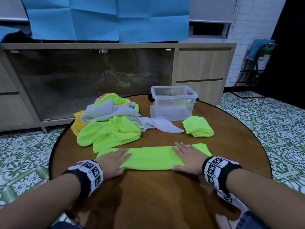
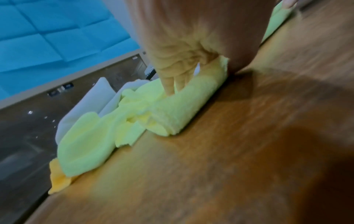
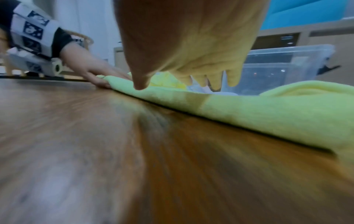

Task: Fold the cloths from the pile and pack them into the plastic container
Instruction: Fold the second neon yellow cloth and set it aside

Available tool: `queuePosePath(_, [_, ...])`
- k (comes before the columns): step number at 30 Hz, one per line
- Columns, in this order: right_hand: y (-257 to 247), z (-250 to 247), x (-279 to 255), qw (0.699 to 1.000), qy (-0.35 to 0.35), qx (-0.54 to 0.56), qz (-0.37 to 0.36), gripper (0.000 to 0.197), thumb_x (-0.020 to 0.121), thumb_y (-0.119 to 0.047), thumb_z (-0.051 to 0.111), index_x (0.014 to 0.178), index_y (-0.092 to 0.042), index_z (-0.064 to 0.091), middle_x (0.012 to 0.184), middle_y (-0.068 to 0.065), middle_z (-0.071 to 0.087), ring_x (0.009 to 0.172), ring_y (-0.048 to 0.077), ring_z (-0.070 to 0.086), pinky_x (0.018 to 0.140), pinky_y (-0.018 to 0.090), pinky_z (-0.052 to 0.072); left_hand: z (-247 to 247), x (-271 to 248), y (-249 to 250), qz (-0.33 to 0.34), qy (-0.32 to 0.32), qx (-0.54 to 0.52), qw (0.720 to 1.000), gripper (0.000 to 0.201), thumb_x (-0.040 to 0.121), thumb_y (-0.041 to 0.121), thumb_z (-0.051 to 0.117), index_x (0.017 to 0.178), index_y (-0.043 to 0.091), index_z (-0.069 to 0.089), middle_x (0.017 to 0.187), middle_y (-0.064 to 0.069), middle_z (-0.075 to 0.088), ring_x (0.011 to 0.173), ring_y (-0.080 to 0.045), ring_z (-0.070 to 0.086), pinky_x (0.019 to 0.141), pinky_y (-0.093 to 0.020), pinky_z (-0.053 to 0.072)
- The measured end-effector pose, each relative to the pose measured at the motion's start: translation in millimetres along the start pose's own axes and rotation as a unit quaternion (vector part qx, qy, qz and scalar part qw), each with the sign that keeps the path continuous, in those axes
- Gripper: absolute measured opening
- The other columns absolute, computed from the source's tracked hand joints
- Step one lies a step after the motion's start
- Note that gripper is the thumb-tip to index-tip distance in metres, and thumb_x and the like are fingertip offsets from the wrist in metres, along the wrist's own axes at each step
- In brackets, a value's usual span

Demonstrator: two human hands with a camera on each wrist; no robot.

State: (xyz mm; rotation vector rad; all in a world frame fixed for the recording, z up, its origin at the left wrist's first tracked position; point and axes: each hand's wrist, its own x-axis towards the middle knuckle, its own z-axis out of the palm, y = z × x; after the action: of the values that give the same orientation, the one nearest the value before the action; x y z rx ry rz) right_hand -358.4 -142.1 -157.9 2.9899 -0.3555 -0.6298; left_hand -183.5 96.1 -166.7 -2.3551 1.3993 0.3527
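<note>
A neon-green cloth lies folded into a long strip across the near part of the round table. My left hand presses flat on its left end, fingers straight. My right hand lies flat on its right part, thumb at the near edge. Behind it sits the pile of cloths, green, white and yellow. The clear plastic container stands open at the back right. A folded green cloth rests in front of it. The strip also shows under the left hand.
The wooden table has bare surface near me. A white cloth trails from the pile toward the container. A glass-front cabinet stands behind the table. Patterned tile floor surrounds it.
</note>
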Motion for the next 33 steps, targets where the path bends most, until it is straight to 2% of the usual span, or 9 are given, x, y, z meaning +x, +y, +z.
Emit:
queuePosePath(3, [-15,-1,0,0.998,0.027,-0.017,-0.049,0.078,0.092,-0.06,0.031,0.151,-0.017,0.003,0.159,0.002,0.002,0.146,0.019,0.008,0.118,0.037,0.016,-4,-1,-5,0.001,0.033,0.005,0.999,0.064,0.095,0.01,0.038,0.151,0.023,0.011,0.157,0.0,0.009,0.141,-0.019,0.025,0.11,-0.03,0.031])
queuePosePath(8, [-7,-5,-4,0.999,0.029,-0.011,0.006,0.059,0.092,-0.01,0.045,0.146,-0.012,0.023,0.152,0.006,0.023,0.137,0.024,0.03,0.102,0.039,0.04,-29,1,-37,-0.12,0.079,-0.012,0.99,0.041,0.095,0.017,0.041,0.135,0.023,0.045,0.136,0.0,0.049,0.125,-0.018,0.047,0.095,-0.027,0.041])
queuePosePath(12, [25,-19,-6,0.992,0.081,-0.006,0.101,0.027,0.09,-0.016,0.048,0.118,-0.015,0.051,0.12,0.006,0.055,0.103,0.023,0.055,0.078,0.033,0.045,-59,5,-58,-0.184,0.114,-0.11,0.97,0.022,0.088,0.014,0.05,0.107,0.01,0.061,0.112,-0.009,0.062,0.096,-0.024,0.056,0.075,-0.031,0.044])
queuePosePath(14, [47,-26,-9,0.977,0.116,0.075,0.162,0.015,0.09,-0.021,0.05,0.103,-0.015,0.056,0.107,0.004,0.059,0.092,0.022,0.053,0.072,0.028,0.041,-64,13,-61,-0.219,0.176,-0.205,0.938,0.025,0.087,0.014,0.054,0.109,0.005,0.062,0.111,-0.014,0.061,0.092,-0.025,0.054,0.071,-0.031,0.041])
queuePosePath(19, [98,-27,-18,0.844,0.261,0.399,0.245,0.034,0.083,-0.02,0.071,0.11,-0.002,0.064,0.108,0.014,0.062,0.095,0.027,0.056,0.073,0.027,0.039,-56,25,-56,-0.277,0.299,-0.49,0.77,0.047,0.087,0.014,0.063,0.129,-0.001,0.047,0.118,-0.023,0.057,0.107,-0.035,0.055,0.08,-0.034,0.043])
queuePosePath(22, [110,-24,-23,0.765,0.282,0.509,0.277,0.03,0.085,-0.016,0.068,0.109,0.0,0.062,0.091,0.012,0.06,0.074,0.023,0.054,0.063,0.031,0.043,-49,31,-58,-0.27,0.3,-0.529,0.746,0.044,0.092,0.015,0.057,0.13,-0.005,0.045,0.114,-0.024,0.058,0.1,-0.038,0.056,0.075,-0.035,0.041])
queuePosePath(24, [111,-22,-19,0.751,0.284,0.522,0.287,0.031,0.09,-0.021,0.061,0.112,0.001,0.059,0.096,0.017,0.061,0.076,0.025,0.054,0.066,0.037,0.046,-47,32,-56,-0.271,0.316,-0.543,0.73,0.041,0.095,0.013,0.052,0.13,-0.003,0.041,0.081,-0.014,0.054,0.068,-0.029,0.051,0.054,-0.031,0.033])
queuePosePath(28, [102,-24,-5,0.787,0.288,0.467,0.284,0.027,0.098,-0.02,0.046,0.116,-0.001,0.051,0.106,0.021,0.057,0.079,0.025,0.05,0.065,0.031,0.038,-39,33,-51,-0.286,0.332,-0.519,0.734,0.033,0.098,0.01,0.044,0.128,0.002,0.034,0.059,-0.008,0.036,0.049,-0.021,0.033,0.045,-0.03,0.021])
queuePosePath(33, [92,-17,9,0.848,0.26,0.364,0.284,0.023,0.1,-0.018,0.038,0.113,-0.003,0.05,0.093,0.02,0.056,0.079,0.028,0.05,0.059,0.032,0.033,-18,31,-57,-0.284,0.263,-0.402,0.83,0.028,0.1,0.013,0.039,0.125,0.003,0.032,0.055,-0.006,0.037,0.047,-0.019,0.033,0.044,-0.028,0.022])
